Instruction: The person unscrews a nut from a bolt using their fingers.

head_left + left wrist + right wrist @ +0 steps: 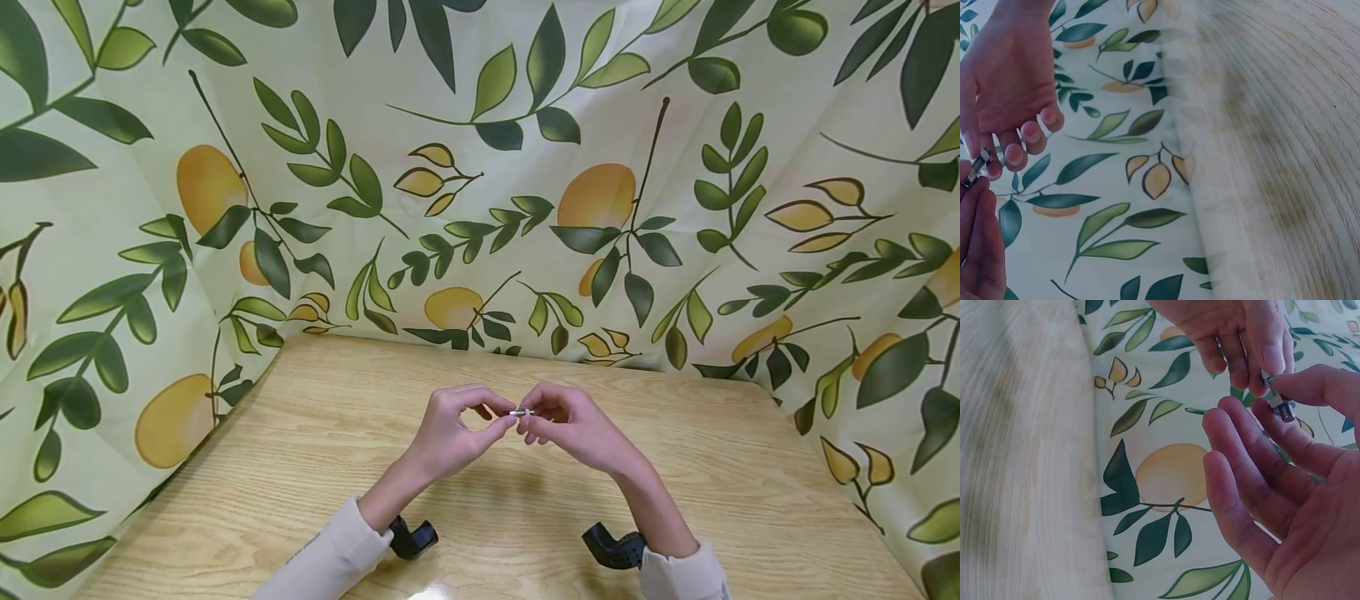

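A small silvery bolt is held between both hands, above the table. My left hand pinches one end of it between thumb and fingertips. From the other side my right hand pinches it between thumb and index finger, the other fingers loosely bent. In the right wrist view a nut sits around the bolt, and the threaded end sticks out past it beside the right thumb. The left fingertips hide the bolt's far end. The left wrist view catches the bolt at its left edge.
Beneath the hands lies a light wood-grain table. A cloth printed with leaves and orange fruit hangs behind it and along both sides. Black wrist mounts show by the sleeves.
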{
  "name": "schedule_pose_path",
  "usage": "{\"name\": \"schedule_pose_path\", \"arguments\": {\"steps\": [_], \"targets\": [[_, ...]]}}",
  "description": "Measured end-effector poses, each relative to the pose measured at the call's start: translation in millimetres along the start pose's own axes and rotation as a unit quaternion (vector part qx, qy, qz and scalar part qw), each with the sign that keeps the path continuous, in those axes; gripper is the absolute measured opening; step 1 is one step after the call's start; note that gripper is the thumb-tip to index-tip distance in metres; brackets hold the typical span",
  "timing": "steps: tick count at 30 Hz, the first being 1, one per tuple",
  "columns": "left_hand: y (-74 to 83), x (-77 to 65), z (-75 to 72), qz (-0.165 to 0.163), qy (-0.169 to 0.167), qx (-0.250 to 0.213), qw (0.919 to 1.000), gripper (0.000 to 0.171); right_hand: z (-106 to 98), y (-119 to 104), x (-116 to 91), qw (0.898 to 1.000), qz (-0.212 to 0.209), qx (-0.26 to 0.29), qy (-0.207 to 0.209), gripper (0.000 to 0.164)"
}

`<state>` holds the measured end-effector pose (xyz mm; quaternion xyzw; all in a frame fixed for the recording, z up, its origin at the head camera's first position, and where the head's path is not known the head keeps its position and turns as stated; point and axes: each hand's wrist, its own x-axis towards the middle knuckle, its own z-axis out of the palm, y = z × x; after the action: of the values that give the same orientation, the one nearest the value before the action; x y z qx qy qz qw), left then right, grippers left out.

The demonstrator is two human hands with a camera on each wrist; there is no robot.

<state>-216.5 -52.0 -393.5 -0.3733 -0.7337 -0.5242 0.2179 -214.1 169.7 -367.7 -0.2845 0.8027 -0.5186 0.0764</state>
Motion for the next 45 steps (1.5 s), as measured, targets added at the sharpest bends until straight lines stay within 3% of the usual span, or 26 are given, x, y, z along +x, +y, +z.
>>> {"name": "schedule_pose_path", "arguments": {"steps": [17, 28, 45], "targets": [[-1.6, 0.1, 0.8, 0.015, 0.003, 0.0, 0.9999, 0.012, 0.0, -1.6, 0.0, 0.999, 0.019, -0.022, 0.013, 0.017], [0.5, 0.0, 0.2, -0.003, -0.003, 0.003, 1.0, 0.011, 0.6, -4.4, -1.2, 1.0, 0.007, -0.011, 0.017, 0.012], [1.2, -0.2, -0.1, -0.004, -0.002, 0.001, 1.0, 0.009, 1.7, -2.7, 0.2, 0.999, 0.013, -0.019, 0.031, 0.018]]}}
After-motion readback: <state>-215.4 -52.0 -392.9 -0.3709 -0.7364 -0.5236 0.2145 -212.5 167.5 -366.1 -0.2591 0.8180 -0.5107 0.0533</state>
